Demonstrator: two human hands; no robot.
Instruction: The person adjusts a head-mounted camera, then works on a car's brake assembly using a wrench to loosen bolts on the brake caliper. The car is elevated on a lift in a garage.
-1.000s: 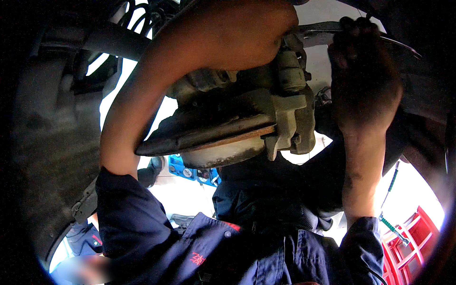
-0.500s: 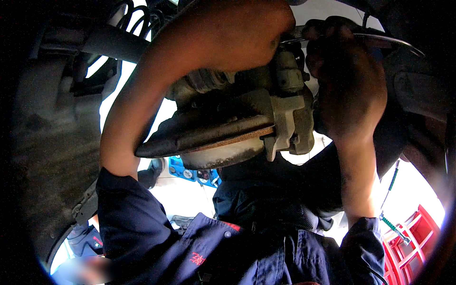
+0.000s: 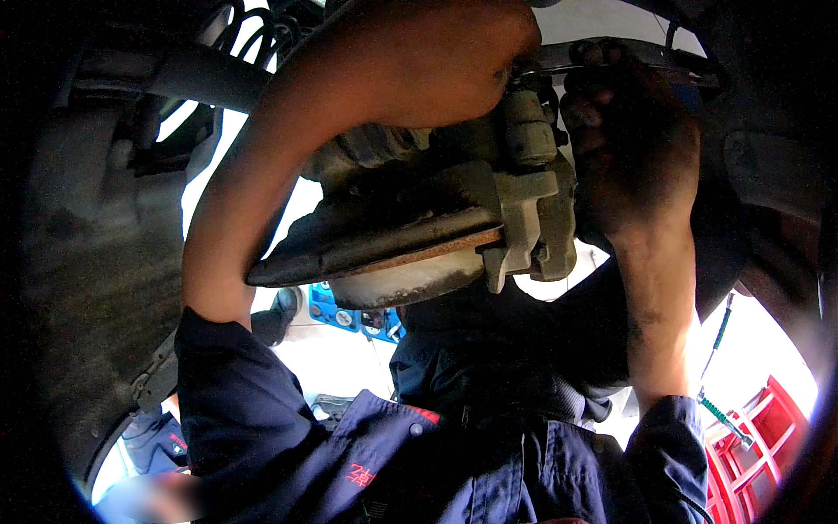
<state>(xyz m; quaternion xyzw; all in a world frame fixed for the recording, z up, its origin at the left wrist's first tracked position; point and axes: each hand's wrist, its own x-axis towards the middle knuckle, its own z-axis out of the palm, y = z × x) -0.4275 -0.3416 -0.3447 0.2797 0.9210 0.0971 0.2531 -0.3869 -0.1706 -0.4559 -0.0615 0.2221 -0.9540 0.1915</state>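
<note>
I look up at a rusty brake disc (image 3: 375,253) with a grey brake caliper (image 3: 532,210) clamped over its right edge. My left hand (image 3: 436,61) is raised on a bare forearm, its fingers curled into a fist against the top of the caliper; what it holds is hidden. My right hand (image 3: 633,148), dark with grease, is just right of the caliper. It grips a slim metal wrench (image 3: 663,54) whose handle runs right along the top of the view.
A coil spring (image 3: 253,26) and dark suspension arm are at the upper left. The wheel arch liner (image 3: 78,262) curves down the left. A red metal stand (image 3: 759,445) and a green-handled tool (image 3: 720,415) are at the lower right, and a blue tray (image 3: 349,314) lies beyond the disc.
My right hand has swung left with the wrench, from well right of the caliper to close beside it. My left hand has stayed on top of the caliper.
</note>
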